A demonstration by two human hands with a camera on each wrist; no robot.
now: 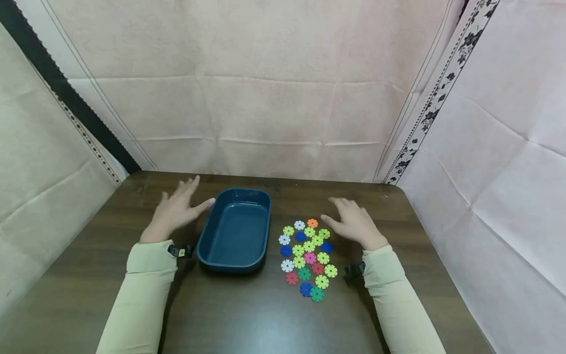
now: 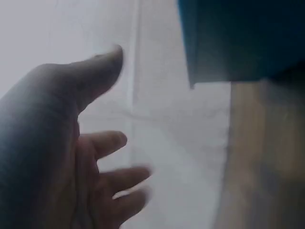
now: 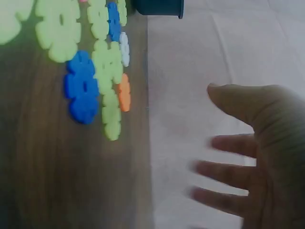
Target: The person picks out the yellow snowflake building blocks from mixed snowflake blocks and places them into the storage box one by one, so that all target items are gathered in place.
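Observation:
A dark blue rectangular tray (image 1: 233, 268) stands on the brown table, left of a cluster of flat, notched plastic discs. These discs are yellow-green (image 1: 322, 281), blue (image 1: 306, 289), white (image 1: 287, 266), green (image 1: 317, 294), red (image 1: 292, 279), pink and orange (image 1: 312, 223). My left hand (image 1: 174, 209) is held beside the tray's left side, fingers spread and thumb pointing at its rim; nothing is in it. On the other side, my right hand (image 1: 353, 221) hovers at the upper right of the discs, fingers extended and holding nothing. In the right wrist view several discs (image 3: 82, 88) lie flat.
A brown wooden table (image 1: 212, 319) carries everything. White cloth (image 1: 265, 108) hangs behind its far edge, and more cloth (image 1: 508, 196) runs along the right side. Dark wrist devices (image 1: 180, 251) sit at both cuffs.

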